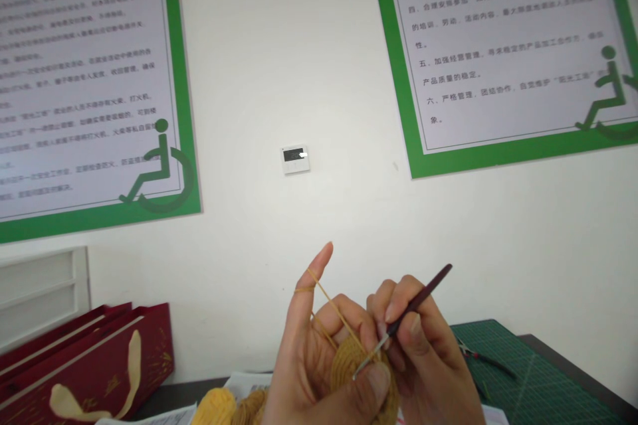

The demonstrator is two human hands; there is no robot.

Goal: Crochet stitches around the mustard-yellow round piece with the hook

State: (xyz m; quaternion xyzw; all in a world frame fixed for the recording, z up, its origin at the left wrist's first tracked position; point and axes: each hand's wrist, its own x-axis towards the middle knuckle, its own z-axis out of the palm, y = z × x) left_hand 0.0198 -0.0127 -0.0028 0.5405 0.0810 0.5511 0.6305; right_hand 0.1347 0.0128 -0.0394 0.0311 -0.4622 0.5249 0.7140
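Observation:
My left hand [312, 358] pinches a round mustard-yellow crochet piece [349, 365] between thumb and fingers. Its index finger points up, with a strand of yellow yarn [329, 302] looped over it and running down to the piece. My right hand [423, 352] grips a dark red crochet hook [416, 302] like a pen. The hook's metal tip rests on the piece beside my left thumb. Both hands are raised in front of the white wall.
Yellow yarn balls [219, 407] lie on the dark table below my hands. Dark red gift bags [100, 365] stand at the left. A green cutting mat [528, 378] with a small tool [486, 360] lies at the right. Two green-framed posters and a small wall thermostat [296, 159] hang behind.

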